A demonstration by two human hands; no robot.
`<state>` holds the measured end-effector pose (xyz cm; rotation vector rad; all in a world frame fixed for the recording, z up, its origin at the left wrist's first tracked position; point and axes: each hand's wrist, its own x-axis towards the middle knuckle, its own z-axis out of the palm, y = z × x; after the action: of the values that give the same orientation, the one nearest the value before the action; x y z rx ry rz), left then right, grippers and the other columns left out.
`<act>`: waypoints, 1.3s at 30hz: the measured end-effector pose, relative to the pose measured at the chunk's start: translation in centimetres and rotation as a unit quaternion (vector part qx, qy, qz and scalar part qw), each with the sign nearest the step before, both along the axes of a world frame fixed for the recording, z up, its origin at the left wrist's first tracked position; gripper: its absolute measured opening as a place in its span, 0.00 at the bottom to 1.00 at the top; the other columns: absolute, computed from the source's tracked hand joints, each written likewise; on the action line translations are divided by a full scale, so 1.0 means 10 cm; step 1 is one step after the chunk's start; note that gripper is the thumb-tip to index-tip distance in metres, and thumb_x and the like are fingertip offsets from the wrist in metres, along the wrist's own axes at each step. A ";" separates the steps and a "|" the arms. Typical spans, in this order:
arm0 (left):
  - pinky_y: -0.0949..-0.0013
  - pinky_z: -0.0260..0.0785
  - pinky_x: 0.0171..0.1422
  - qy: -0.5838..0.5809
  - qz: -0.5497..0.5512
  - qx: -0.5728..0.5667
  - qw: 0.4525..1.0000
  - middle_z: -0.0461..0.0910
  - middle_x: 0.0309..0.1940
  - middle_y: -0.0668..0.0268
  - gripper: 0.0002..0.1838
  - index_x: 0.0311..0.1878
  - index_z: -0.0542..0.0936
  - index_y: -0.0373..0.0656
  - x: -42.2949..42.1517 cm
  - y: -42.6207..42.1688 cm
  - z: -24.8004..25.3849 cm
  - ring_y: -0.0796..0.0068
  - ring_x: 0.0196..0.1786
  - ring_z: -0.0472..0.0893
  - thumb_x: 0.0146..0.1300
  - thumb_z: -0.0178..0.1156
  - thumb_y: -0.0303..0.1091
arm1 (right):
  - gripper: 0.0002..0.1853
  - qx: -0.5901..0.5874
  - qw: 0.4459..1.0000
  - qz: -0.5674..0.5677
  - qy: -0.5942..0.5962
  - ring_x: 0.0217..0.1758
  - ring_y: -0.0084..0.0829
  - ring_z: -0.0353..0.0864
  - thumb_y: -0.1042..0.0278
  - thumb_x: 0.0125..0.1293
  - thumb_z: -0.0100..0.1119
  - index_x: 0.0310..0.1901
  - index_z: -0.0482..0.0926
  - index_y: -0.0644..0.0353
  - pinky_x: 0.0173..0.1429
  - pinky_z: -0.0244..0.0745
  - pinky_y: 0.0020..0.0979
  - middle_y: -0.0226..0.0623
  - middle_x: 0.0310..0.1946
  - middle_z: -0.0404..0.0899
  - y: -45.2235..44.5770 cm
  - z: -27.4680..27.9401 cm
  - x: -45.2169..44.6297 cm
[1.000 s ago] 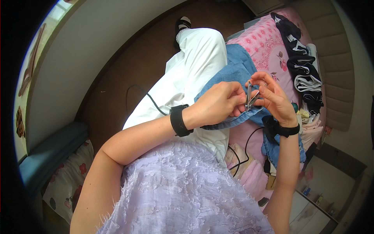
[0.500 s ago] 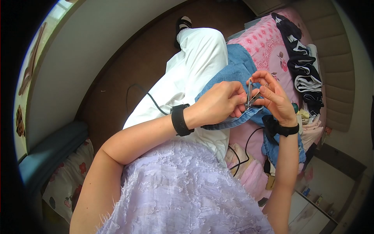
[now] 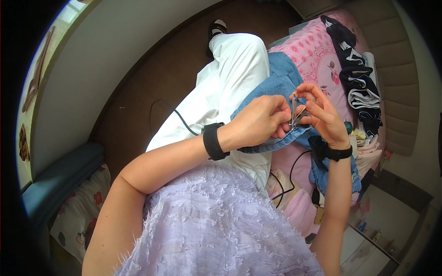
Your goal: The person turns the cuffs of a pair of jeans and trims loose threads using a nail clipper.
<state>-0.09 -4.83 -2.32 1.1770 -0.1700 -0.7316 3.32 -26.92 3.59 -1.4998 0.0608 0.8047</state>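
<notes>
A blue denim garment (image 3: 271, 87) lies across my lap, its hem edge raised between my hands. My left hand (image 3: 260, 118) is closed, with thumb and fingers pinched on the denim at the hem. My right hand (image 3: 326, 118) grips a silver nail clipper (image 3: 294, 108) between thumb and fingers. The clipper's jaws point down at the hem, right beside my left fingertips, and its lever stands apart from its body. Whether the jaws touch a thread there is too small to tell.
On my right a bed with a pink floral sheet (image 3: 309, 46) holds black and white clothes (image 3: 357, 76), more denim (image 3: 334, 177) and pink cloth (image 3: 299, 207). A black cable (image 3: 292, 179) runs beside my lap. White trousers (image 3: 230, 73) cover my legs.
My right hand and the nail clipper have shifted very slightly. My left hand and the denim look the same.
</notes>
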 end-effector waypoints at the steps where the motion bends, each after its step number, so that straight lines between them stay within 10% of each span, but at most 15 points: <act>1: 0.77 0.76 0.40 0.002 0.001 0.000 1.000 0.82 0.33 0.67 0.08 0.43 0.76 0.36 0.00 0.00 0.00 0.83 0.32 0.81 0.77 0.52 0.30 | 0.22 0.000 1.000 -0.001 0.002 0.52 0.23 0.80 0.62 0.73 0.63 0.62 0.68 0.59 0.50 0.84 0.29 0.35 0.54 0.74 0.01 0.00 0.00; 31: 0.75 0.76 0.38 0.009 -0.037 0.016 0.999 0.82 0.35 0.66 0.08 0.44 0.75 0.37 0.01 0.06 0.04 0.80 0.32 0.83 0.78 0.51 0.32 | 0.17 -0.013 0.994 -0.106 -0.033 0.43 0.22 0.83 0.69 0.72 0.63 0.57 0.68 0.56 0.38 0.80 0.21 0.33 0.49 0.79 0.04 -0.30 -0.08; 39: 0.72 0.75 0.49 -0.077 0.181 0.067 0.978 0.82 0.36 0.68 0.10 0.42 0.76 0.44 0.57 1.03 -0.01 0.78 0.40 0.82 0.78 0.51 0.38 | 0.20 -0.030 0.986 -0.150 -0.068 0.49 0.34 0.86 0.60 0.76 0.58 0.63 0.68 0.56 0.34 0.73 0.21 0.36 0.57 0.77 -0.56 0.18 -0.41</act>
<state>5.59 5.48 -2.41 1.3488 -0.0324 -0.3349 -0.78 -32.49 5.41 -1.5528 0.2052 0.4600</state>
